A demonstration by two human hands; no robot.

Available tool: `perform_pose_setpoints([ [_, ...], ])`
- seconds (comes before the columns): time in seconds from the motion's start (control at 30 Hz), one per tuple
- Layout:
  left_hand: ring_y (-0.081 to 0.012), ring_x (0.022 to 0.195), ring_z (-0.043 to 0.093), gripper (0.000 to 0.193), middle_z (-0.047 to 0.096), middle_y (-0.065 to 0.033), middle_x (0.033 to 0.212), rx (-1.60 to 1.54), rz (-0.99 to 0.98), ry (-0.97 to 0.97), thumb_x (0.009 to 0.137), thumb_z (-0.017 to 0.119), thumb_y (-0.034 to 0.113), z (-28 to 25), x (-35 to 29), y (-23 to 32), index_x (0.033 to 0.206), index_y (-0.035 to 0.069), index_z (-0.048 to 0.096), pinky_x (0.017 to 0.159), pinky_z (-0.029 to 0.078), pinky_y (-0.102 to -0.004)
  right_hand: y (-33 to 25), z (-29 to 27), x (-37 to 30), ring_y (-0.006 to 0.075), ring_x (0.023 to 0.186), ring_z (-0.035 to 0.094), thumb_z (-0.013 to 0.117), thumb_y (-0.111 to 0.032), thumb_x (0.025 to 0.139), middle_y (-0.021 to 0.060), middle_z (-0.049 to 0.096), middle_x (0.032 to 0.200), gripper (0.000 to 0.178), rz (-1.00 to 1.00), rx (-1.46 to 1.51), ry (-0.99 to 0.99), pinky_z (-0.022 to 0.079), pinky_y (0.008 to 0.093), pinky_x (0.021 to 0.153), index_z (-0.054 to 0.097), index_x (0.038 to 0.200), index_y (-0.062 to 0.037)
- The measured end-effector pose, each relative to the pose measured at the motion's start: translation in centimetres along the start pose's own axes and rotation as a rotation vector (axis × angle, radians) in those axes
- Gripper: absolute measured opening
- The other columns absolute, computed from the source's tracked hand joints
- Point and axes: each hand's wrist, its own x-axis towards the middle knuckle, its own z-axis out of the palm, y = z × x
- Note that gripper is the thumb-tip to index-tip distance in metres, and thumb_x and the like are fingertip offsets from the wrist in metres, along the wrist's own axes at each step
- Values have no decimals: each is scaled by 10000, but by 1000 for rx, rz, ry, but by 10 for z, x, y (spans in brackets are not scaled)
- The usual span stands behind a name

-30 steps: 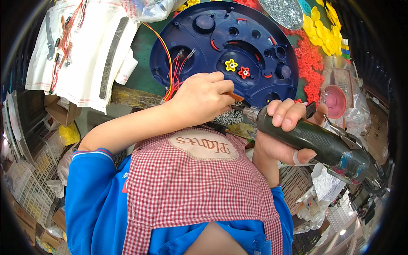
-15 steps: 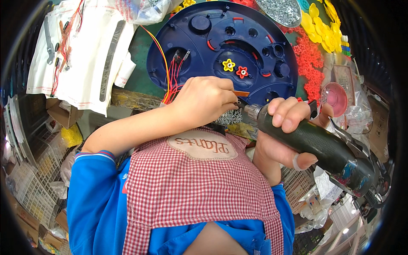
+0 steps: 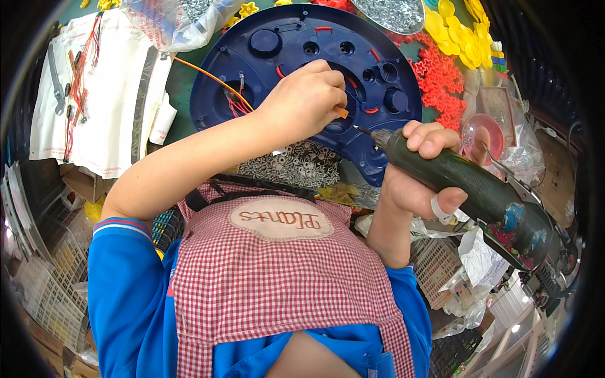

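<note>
A dark green electric screwdriver (image 3: 469, 186) lies in my right hand (image 3: 406, 186), fingers and thumb wrapped round its body. Its bit points left, just above the near rim of a dark blue plastic shell (image 3: 217, 69). My left hand (image 3: 305, 101) hovers over the middle of that shell, fingertips pinched on a small flat orange piece (image 3: 341, 112); the rest of the piece is hidden by the fingers. Red curved inserts (image 3: 372, 111) and round posts sit inside the shell. Red and yellow wires (image 3: 211, 74) run from its left recess, partly behind my left wrist.
Loose screws (image 3: 287, 165) fill a container at the near table edge. A metal dish of screws (image 3: 397, 14), red star parts (image 3: 441, 91) and yellow parts (image 3: 463, 38) lie beyond, with a pink bowl (image 3: 483, 135) at right. White packaging (image 3: 120, 94) with wires lies left.
My left hand has moved up and over the shell, covering the yellow and red stars seen there before. The screwdriver's bit has come apart from my left fingers. More of the screw container shows.
</note>
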Motion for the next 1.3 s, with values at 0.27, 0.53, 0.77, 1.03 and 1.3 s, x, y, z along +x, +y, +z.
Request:
perform_pose_setpoints([
  [0.27, -239, 840, 580, 121, 637, -36, 821, -70, -77, -53, 698, 773, 109, 3, -1, -3, 786, 44, 722, 765, 505, -360, 11, 12, 2, 194, 702, 580, 668, -749, 735, 80, 571, 772, 753, 133, -236, -17, 506, 341, 700, 526, 855, -20],
  [0.53, -238, 832, 578, 122, 635, -35, 817, -63, -94, -52, 695, 777, 117, 5, 0, -5, 781, 50, 723, 757, 504, -354, 30, 3, -4, 226, 723, 597, 797, -526, 766, 99, 605, 798, 862, 123, -91, -83, 533, 366, 709, 379, 1299, 6],
  [0.77, -241, 877, 588, 158, 643, -43, 862, -37, -131, -102, 694, 772, 114, 3, 0, -3, 834, 53, 731, 794, 508, -352, 19, -7, 1, 211, 739, 573, 676, -644, 810, 84, 590, 832, 878, 169, 41, -201, 494, 374, 692, 388, 1355, -18],
  [1.03, -232, 942, 592, 229, 647, -41, 945, 124, -7, -20, 681, 764, 116, -29, -15, 17, 903, 68, 734, 822, 505, -357, 21, 10, -68, 204, 703, 577, 661, -712, 778, 74, 580, 799, 976, 278, -168, -218, 493, 366, 675, 260, 1338, -21],
  [1.3, -146, 796, 554, 191, 622, 58, 796, 92, 42, -129, 621, 789, 209, -29, -56, 36, 785, 132, 727, 739, 426, -306, -16, 18, -30, 201, 737, 561, 676, -684, 780, 50, 582, 835, 964, 245, 258, -170, 459, 390, 724, 266, 1513, -210],
])
